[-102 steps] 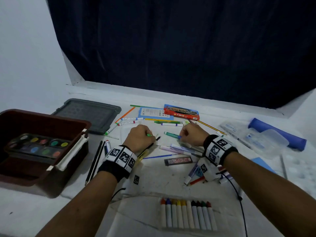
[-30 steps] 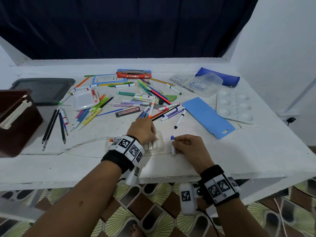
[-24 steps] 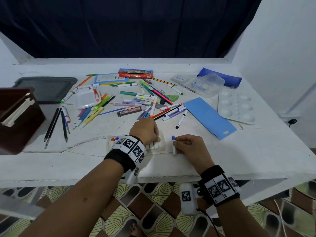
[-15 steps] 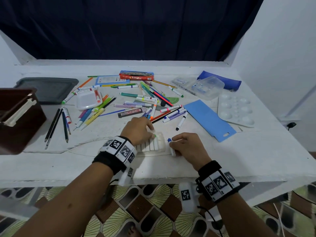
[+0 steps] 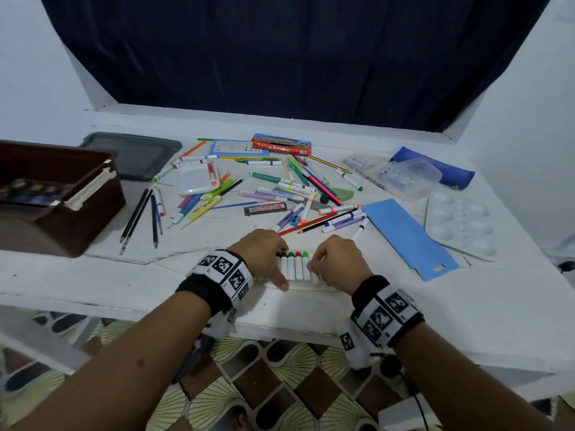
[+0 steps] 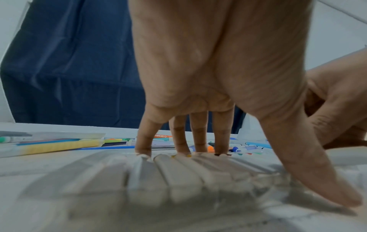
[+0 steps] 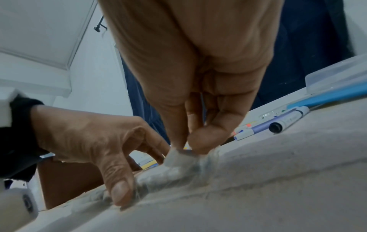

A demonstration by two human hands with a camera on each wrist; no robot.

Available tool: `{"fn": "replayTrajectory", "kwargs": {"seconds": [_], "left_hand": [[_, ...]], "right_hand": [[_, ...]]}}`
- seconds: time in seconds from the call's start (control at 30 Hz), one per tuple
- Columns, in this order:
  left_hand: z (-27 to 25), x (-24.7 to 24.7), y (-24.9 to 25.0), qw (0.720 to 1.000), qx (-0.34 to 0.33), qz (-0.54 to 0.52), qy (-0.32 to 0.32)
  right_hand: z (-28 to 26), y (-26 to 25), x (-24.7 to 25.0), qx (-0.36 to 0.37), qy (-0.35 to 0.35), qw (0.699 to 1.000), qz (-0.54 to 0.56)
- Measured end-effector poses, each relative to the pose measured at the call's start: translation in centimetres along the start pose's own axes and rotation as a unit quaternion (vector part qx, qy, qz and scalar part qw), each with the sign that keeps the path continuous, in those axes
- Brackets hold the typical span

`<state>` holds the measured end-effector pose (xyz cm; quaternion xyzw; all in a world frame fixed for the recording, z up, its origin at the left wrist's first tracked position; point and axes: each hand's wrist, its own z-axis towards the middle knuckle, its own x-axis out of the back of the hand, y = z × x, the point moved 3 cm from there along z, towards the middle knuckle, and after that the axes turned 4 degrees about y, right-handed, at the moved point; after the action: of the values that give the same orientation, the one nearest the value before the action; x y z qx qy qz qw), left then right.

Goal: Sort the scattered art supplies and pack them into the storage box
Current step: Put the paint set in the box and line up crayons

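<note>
A clear tray of white crayons (image 5: 294, 268) with coloured tips lies near the table's front edge. My left hand (image 5: 281, 269) spans the tray. Its fingers (image 6: 220, 138) press down on the far crayon tips and its thumb (image 6: 317, 172) rests on the near rim. My right hand (image 5: 313, 269) pinches one white crayon (image 7: 178, 158) between thumb and forefinger at the tray's right end, tight against the row. The brown storage box (image 5: 93, 213) stands at the left with a paint palette inside.
Markers, pens and pencils (image 5: 280, 194) lie scattered mid-table. A grey lid (image 5: 133, 154) lies behind the box. To the right lie a blue card sleeve (image 5: 404, 234), a white mixing palette (image 5: 460, 222), a clear plastic case (image 5: 407, 178) and a blue pouch (image 5: 435, 169).
My right hand has brought its blue-tipped crayon left against the tray's right end. My left hand slid leftward on the tray, uncovering several crayon tips. Earlier, both hands were among the markers.
</note>
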<state>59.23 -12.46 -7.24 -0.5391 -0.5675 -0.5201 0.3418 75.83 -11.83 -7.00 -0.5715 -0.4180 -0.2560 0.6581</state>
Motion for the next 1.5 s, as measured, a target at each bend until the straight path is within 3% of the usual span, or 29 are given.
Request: {"fn": "replayTrajectory", "kwargs": {"seconds": [0.3,0.57,0.83,1.3,1.5], "left_hand": [[0.1,0.2,0.3,1.000,0.006,-0.009,-0.001],[0.2,0.0,0.2,1.000,0.007,-0.020,0.000],[0.3,-0.2,0.1,1.000,0.006,-0.022,0.003],[0.3,-0.3,0.0,1.000,-0.008,-0.003,0.014],[0.8,0.4,-0.4,0.999,-0.021,0.008,-0.041]], "right_hand": [[0.7,0.2,0.5,0.037,-0.134,0.987,-0.083],[1.8,-0.5,0.0,0.050,-0.101,0.987,-0.113],[1.7,-1.2,1.4,0.113,-0.127,0.978,-0.117],[1.5,-0.8,0.9,0.156,-0.134,0.970,-0.132],[1.8,-0.3,1.3,0.168,-0.149,0.967,-0.121]]}}
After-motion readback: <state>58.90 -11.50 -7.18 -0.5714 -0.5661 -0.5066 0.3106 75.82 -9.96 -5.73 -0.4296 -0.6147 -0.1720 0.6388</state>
